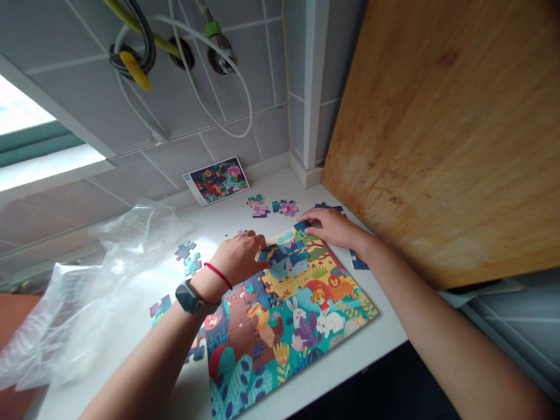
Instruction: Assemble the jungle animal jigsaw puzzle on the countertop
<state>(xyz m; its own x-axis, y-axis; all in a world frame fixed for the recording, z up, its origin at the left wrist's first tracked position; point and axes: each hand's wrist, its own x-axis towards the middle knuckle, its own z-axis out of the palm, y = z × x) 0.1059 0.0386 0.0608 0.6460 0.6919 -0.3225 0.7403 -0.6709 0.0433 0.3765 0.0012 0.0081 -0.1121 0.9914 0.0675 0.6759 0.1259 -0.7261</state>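
Observation:
A colourful animal jigsaw puzzle lies on the white table, with lions, rabbits and plants on it. At its far right corner, my right hand has thumb and fingers closed about a dark blue puzzle piece. My left hand, wearing a red bracelet and a dark watch, rests over the far left edge of the puzzle. Its thumb and forefinger are apart beside a dark blue patch with orange marks. The left palm and some fingertips are hidden.
Loose pieces lie beyond the puzzle, more to its left, others on the right. A picture card leans by the tiled wall. Clear plastic bags cover the left side. A wooden panel stands at right.

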